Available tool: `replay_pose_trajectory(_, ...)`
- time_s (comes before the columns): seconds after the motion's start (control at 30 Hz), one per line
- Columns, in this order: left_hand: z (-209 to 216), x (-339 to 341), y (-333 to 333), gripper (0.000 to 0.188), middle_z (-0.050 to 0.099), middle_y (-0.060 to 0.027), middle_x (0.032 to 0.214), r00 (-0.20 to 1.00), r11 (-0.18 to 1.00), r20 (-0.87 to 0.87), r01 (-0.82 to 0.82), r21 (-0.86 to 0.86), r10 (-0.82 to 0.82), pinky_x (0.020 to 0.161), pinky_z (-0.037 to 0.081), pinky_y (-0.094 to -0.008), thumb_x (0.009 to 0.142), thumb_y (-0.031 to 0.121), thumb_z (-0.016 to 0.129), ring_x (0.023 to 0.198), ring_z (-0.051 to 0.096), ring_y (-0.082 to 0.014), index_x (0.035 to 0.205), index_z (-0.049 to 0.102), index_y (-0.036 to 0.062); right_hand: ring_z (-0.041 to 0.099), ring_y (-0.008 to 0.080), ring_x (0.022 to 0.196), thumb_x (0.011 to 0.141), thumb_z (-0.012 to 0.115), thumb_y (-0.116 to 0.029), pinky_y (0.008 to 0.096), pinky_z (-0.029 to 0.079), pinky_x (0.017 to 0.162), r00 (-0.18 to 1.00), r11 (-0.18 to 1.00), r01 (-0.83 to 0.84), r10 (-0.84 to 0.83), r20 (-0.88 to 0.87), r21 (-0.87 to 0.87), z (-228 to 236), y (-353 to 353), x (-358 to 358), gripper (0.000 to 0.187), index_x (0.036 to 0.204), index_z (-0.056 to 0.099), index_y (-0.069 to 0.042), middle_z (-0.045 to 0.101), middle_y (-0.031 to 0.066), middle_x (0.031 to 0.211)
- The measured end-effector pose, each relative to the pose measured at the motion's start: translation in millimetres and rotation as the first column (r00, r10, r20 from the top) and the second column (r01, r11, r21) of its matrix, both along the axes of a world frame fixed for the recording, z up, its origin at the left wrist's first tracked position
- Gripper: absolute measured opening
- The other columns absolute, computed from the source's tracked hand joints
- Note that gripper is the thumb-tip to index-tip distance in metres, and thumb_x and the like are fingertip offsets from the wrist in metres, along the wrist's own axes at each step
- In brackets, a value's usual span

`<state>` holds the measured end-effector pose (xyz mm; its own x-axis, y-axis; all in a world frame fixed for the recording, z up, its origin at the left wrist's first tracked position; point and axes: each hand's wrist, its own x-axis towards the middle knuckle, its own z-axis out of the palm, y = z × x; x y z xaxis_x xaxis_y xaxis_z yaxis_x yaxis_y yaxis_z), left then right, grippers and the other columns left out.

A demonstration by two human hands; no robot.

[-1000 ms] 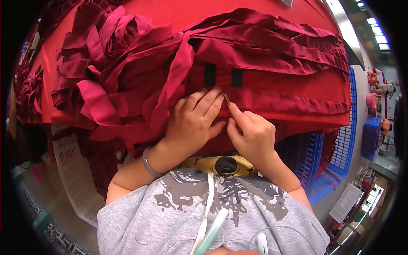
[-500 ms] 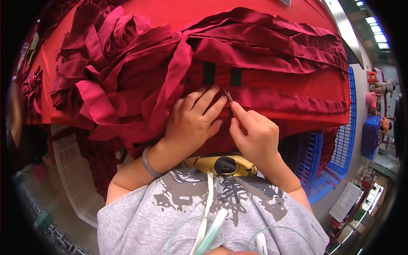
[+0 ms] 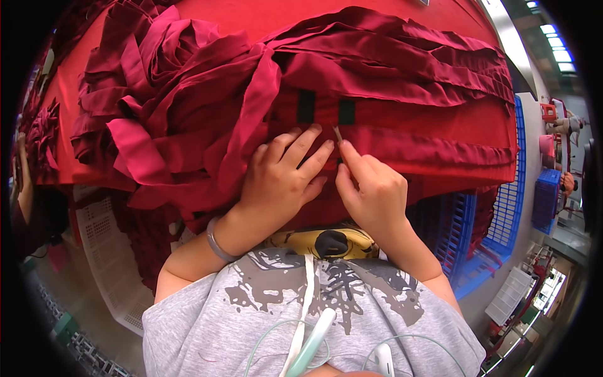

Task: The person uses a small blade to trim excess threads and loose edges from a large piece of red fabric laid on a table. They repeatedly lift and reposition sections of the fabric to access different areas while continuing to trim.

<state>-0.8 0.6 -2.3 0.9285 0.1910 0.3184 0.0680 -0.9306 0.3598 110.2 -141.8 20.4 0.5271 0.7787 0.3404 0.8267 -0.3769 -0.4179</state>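
Both forearms rising from the lower edge, converging toward the middle. Left hand [image 3: 279,182] laid palm down, wrist bent slightly inward, a thin bracelet [image 3: 215,240] round the wrist. Left fingers [image 3: 300,146] spread and stretched forward, flat, tips pointing up and to the right, thumb tucked out of sight beneath the palm's edge. Right hand [image 3: 372,195] just beside it, knuckles up, curled into a loose fist. Right index and thumb pinched together at the tip, pointing up and to the left, closed on a small thin tool [image 3: 338,133]. Index tips of both hands nearly meeting. Upper arms bare below short grey sleeves.
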Motion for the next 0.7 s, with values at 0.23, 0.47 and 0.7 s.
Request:
replay_pose_trajectory(0.23,3.0,-1.6,0.7,0.053,0.052,-0.0043,0.136,1.000,1.000,0.005,0.003,-0.031,-0.003,0.090,0.044,-0.0387,0.076,0.027,0.072,0.114,0.050,-0.0243,0.127,0.061,0.0186,0.058,0.0198,0.051,0.076,0.067,-0.006,0.0319,0.046,0.049,0.997,1.000,-0.002,0.003,-0.083,0.014,13.5,-8.4,-1.5,0.032,0.108,0.068,-0.001,0.057,0.0061,0.062)
replay_pose_trajectory(0.47,1.8,-1.4,1.3,0.055,0.052,-0.0044,0.137,1.000,0.999,-0.007,0.017,-0.042,-0.017,0.091,0.043,-0.0387,0.075,0.027,0.072,0.114,0.050,-0.0242,0.128,0.060,0.0188,0.061,0.0233,0.056,0.080,0.066,-0.003,0.0344,0.049,0.053,0.998,0.987,0.056,-0.057,0.001,0.153,13.9,2.6,12.0,0.036,0.116,0.064,0.001,0.062,0.0102,0.070)
replay_pose_trajectory(0.7,-0.9,-3.0,2.1,0.056,0.052,-0.0044,0.137,1.000,0.999,0.019,0.016,-0.045,-0.015,0.092,0.043,-0.0385,0.075,0.026,0.072,0.114,0.051,-0.0244,0.129,0.060,0.0180,0.061,0.0302,0.067,0.081,0.061,-0.002,0.0399,0.048,0.067,0.992,0.985,-0.021,0.042,-0.122,0.173,20.9,24.9,34.6,0.023,0.104,0.065,-0.003,0.061,0.0100,0.072)
